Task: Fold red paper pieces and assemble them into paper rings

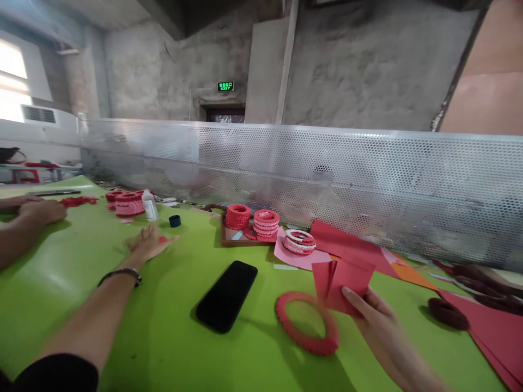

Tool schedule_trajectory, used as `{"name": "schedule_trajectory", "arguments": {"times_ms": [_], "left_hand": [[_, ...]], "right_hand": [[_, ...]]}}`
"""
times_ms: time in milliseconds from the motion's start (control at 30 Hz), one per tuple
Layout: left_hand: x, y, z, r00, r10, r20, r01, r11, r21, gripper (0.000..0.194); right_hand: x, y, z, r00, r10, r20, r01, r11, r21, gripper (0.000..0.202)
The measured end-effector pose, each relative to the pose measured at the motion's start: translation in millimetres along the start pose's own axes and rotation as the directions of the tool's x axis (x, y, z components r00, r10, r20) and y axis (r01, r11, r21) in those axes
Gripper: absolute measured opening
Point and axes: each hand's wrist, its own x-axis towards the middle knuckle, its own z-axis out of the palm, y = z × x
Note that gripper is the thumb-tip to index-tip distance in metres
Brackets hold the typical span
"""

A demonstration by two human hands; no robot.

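My left hand (149,244) reaches out over the green table with its fingers spread, just in front of a white glue bottle (150,207). A small red spot shows by its fingers. In my right hand (370,307) are folded red paper pieces (347,280), pinched between thumb and fingers. A red scalloped paper ring (286,325) is right below and left of those papers, slightly blurred. Between my hands a black phone (227,296) lies flat. A dark blue cap (175,221) sits to the right of the bottle.
Ring stacks stand in a brown tray (249,243) and on pink paper (322,258). More rings (129,204) are at the back left. Another person's hands (43,211) rest at the left edge. Red sheets (490,337) and a dark brown object (448,314) lie right; a perforated metal screen (368,174) runs behind.
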Motion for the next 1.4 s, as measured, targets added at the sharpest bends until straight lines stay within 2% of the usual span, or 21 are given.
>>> {"name": "schedule_trajectory", "arguments": {"times_ms": [67,133,167,233,300,333,367,400,500,567,633,700,767,867,1000,1067,1133,1267,1400], "left_hand": [[-7.8,21.3,-8.4,0.995,0.056,-0.088,-0.064,0.993,-0.095,0.053],[-25.5,52.3,-16.2,0.963,0.233,-0.134,-0.256,0.949,-0.186,0.054],[-39.3,70.5,-18.7,0.931,0.337,-0.143,-0.362,0.904,-0.226,0.055],[-76.6,109.4,-20.5,0.834,0.537,-0.125,-0.547,0.779,-0.307,0.068],[-120.6,147.2,-19.0,0.732,0.673,-0.104,-0.645,0.636,-0.423,0.089],[-141.4,164.4,-17.7,0.68,0.73,-0.071,-0.596,0.494,-0.633,0.093],[-159.4,180.1,-16.3,0.652,0.758,-0.015,-0.478,0.396,-0.784,0.089],[-173.6,193.9,-14.8,0.636,0.77,0.056,-0.338,0.342,-0.877,0.081],[-190.9,223.2,-7.9,0.596,0.745,0.3,0.068,0.325,-0.943,0.04],[-187.7,231.7,0.2,0.576,0.747,0.332,0.116,0.328,-0.938,0.034],[-182.0,232.3,10.6,0.568,0.751,0.336,0.103,0.341,-0.935,0.031],[-178.9,228.4,20.7,0.591,0.742,0.315,0.055,0.353,-0.934,0.027],[-179.2,223.6,27.3,0.633,0.726,0.27,-0.019,0.363,-0.932,0.025],[-181.8,219.8,27.7,0.681,0.708,0.187,-0.133,0.371,-0.919,0.028],[-185.6,221.2,19.3,0.688,0.717,0.114,-0.245,0.376,-0.894,0.03],[-188.0,223.0,18.1,0.692,0.714,0.11,-0.271,0.398,-0.877,0.028],[-190.5,224.7,20.3,0.696,0.708,0.117,-0.284,0.422,-0.861,0.024],[-192.4,226.5,28.4,0.685,0.715,0.141,-0.286,0.442,-0.85,0.019],[-188.4,225.8,34.3,0.674,0.715,0.187,-0.266,0.47,-0.842,0.027]], "right_hand": [[-1.1,-3.5,-1.1,1.0,-0.019,-0.004,0.019,0.999,0.034,0.03],[-3.3,-5.5,-1.3,1.0,-0.012,-0.006,0.013,0.998,0.058,0.03],[-4.9,-5.7,-1.0,1.0,-0.005,-0.005,0.005,0.998,0.061,0.031],[-8.4,-4.4,0.0,1.0,0.009,0.015,-0.009,0.999,0.042,0.031],[-11.7,-2.1,0.8,0.999,0.0,0.054,-0.001,1.0,0.012,0.028],[-12.8,-0.9,0.7,0.997,-0.013,0.082,0.013,1.0,-0.005,0.027],[-13.1,0.1,0.0,0.993,-0.032,0.111,0.034,0.999,-0.022,0.026],[-12.6,0.8,-1.6,0.988,-0.056,0.141,0.063,0.997,-0.046,0.027],[-5.3,2.4,-10.8,0.966,-0.164,0.201,0.201,0.963,-0.178,0.031],[3.0,4.7,-18.3,0.943,-0.236,0.235,0.306,0.892,-0.332,0.031],[11.2,9.9,-23.7,0.92,-0.259,0.296,0.371,0.82,-0.436,0.03],[16.6,18.2,-25.1,0.904,-0.244,0.352,0.396,0.788,-0.472,0.027],[17.1,27.3,-22.7,0.895,-0.229,0.383,0.407,0.771,-0.49,0.023],[8.4,34.9,-14.0,0.896,-0.232,0.379,0.413,0.75,-0.516,0.025],[-10.6,27.6,-0.5,0.901,-0.272,0.337,0.424,0.712,-0.56,0.05],[-16.8,22.0,3.6,0.883,-0.314,0.348,0.467,0.653,-0.597,0.066],[-18.4,19.4,4.9,0.861,-0.333,0.385,0.509,0.586,-0.631,0.072],[-11.2,23.9,1.8,0.854,-0.278,0.44,0.518,0.536,-0.667,0.051],[-0.3,31.2,-1.6,0.861,-0.304,0.407,0.508,0.517,-0.689,0.031]]}}
